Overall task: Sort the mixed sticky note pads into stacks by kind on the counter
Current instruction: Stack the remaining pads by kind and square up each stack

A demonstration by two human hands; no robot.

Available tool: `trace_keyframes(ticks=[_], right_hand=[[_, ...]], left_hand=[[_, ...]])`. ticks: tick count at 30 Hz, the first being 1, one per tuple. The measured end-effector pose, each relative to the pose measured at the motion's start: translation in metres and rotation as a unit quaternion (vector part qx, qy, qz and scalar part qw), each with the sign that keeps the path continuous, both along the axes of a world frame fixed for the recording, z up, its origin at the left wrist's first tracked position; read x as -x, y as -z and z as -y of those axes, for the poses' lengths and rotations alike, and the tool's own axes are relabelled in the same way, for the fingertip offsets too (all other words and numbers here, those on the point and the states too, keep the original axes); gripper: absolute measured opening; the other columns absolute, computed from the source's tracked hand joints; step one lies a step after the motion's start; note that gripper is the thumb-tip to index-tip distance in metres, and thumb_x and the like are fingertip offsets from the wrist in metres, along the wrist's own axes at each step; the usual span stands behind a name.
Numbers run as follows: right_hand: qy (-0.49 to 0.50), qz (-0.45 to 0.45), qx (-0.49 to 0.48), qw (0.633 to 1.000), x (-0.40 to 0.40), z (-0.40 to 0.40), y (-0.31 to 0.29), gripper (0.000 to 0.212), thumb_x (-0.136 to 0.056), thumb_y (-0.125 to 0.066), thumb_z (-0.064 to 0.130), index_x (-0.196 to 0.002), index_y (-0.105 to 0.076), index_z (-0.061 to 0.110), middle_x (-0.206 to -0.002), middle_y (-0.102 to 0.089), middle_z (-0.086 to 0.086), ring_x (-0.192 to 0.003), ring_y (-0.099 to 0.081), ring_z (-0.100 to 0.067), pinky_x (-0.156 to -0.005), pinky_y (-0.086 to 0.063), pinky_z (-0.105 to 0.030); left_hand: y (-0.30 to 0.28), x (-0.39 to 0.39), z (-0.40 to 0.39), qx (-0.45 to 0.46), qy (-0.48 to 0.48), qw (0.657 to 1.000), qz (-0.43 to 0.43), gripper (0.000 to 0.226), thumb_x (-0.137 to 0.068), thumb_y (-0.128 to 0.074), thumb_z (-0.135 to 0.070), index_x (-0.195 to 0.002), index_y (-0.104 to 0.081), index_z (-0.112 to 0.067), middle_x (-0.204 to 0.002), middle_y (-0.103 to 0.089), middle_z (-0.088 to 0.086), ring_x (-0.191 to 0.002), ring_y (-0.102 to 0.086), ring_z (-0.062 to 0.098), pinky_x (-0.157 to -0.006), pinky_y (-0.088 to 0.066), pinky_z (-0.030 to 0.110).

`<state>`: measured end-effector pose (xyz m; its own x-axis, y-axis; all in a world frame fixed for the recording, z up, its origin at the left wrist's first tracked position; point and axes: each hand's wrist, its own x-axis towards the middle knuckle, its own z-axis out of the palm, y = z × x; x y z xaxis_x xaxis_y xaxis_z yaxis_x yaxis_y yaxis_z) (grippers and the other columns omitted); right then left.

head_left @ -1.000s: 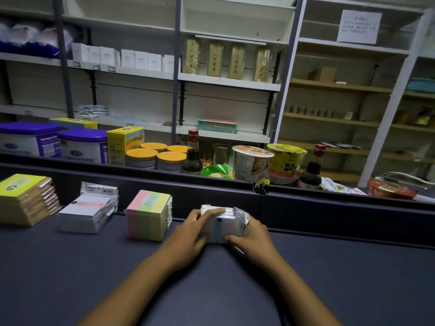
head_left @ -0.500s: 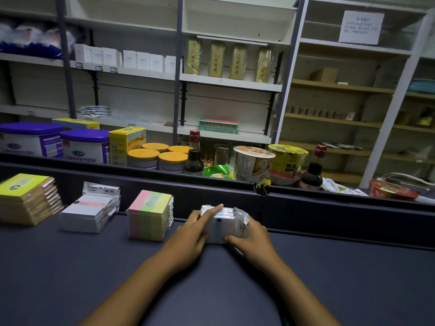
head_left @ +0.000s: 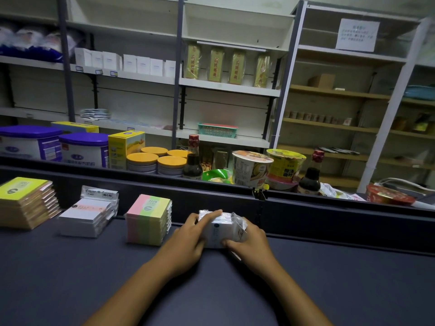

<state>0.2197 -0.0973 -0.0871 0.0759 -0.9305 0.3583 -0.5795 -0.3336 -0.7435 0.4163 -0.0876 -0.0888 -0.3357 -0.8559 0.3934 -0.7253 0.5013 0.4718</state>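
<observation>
Head view: both hands bracket the small stack of white sticky note pads in clear plastic wrap (head_left: 221, 229), which sits on the dark matte desk (head_left: 70, 278) right against the raised black back rail (head_left: 329, 215). Left hand (head_left: 188, 238) grip: fingers curled round the stack's left side, index finger laid along the top. Right hand (head_left: 249, 241) grip: curled onto the right side, thumb at the front lower edge. So the stack is clamped from 2 sides, between the hands, neither nearer than the other.

Key relation: the stack's long axis runs roughly away from the person, toward the rail. The other 3 stacks all lie to its left in 1 row: pink-and-green striped pad stack (head_left: 148, 220) just beside the left hand, then white pads with a peach band in hang-tab bags (head_left: 88, 215), then yellow-topped kraft-brown pad stack (head_left: 26, 201) at far left.

My read: this is squaring up stack 4. No loose pads are visible, so sorting looks nearly done. Risk: slippery wrap lets pads skew.
</observation>
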Motion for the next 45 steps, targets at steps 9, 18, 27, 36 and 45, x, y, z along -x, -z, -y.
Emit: trace_keyframes(ticks=[9, 18, 27, 36, 45], right_hand=[[0.000, -0.002, -0.006, 1.000, -0.002, 0.001, 0.002, 0.060, -0.072, -0.081, 0.015, -0.128, -0.062, 0.021, -0.092, -0.064, 0.019, -0.086, -0.061, 0.008, -0.071, -0.046, -0.005], [-0.024, 0.014, -0.009, 1.000, -0.001, 0.002, 0.004, 0.066, -0.073, -0.082, 0.013, -0.133, -0.059, 0.023, -0.095, -0.063, 0.024, -0.088, -0.060, 0.015, -0.072, -0.046, -0.004], [-0.075, 0.025, 0.004, 0.997, 0.011, -0.008, -0.024, 0.046, -0.068, -0.085, 0.016, -0.108, -0.069, 0.031, -0.094, -0.074, 0.012, -0.086, -0.069, -0.004, -0.070, -0.056, -0.022], [-0.066, 0.184, -0.010, 0.981, 0.011, 0.000, -0.020, 0.056, -0.069, -0.088, 0.006, -0.118, -0.062, 0.017, -0.111, -0.073, -0.001, -0.102, -0.070, -0.012, -0.086, -0.058, -0.029], [-0.071, 0.109, -0.005, 0.991, 0.006, 0.012, 0.001, 0.043, -0.070, -0.087, 0.003, -0.107, -0.068, 0.014, -0.100, -0.076, 0.001, -0.098, -0.071, -0.009, -0.086, -0.057, -0.023]], left_hand=[[-0.003, 0.001, 0.005, -0.019, -0.003, 1.000, 0.008, 0.083, -0.089, -0.049, -0.008, -0.137, -0.017, -0.069, -0.124, -0.041, -0.007, -0.111, -0.057, 0.025, -0.091, -0.050, 0.043], [-0.003, -0.002, 0.003, -0.020, 0.005, 1.000, -0.011, 0.083, -0.088, -0.048, -0.010, -0.135, -0.018, -0.072, -0.121, -0.040, -0.008, -0.106, -0.057, 0.023, -0.091, -0.050, 0.041], [-0.017, -0.009, 0.009, -0.005, 0.029, 0.988, -0.151, 0.084, -0.073, -0.072, -0.030, -0.145, -0.031, -0.045, -0.123, -0.053, -0.012, -0.112, -0.054, 0.002, -0.097, -0.046, 0.024], [-0.017, -0.012, 0.014, -0.052, 0.039, 0.954, -0.294, 0.039, -0.071, -0.085, -0.023, -0.106, -0.067, -0.021, -0.103, -0.073, -0.004, -0.098, -0.068, 0.009, -0.085, -0.055, 0.027], [0.003, -0.007, 0.024, -0.103, 0.030, 0.947, -0.304, 0.049, -0.074, -0.082, -0.015, -0.117, -0.058, -0.016, -0.115, -0.070, -0.002, -0.111, -0.065, 0.011, -0.096, -0.052, 0.032]])
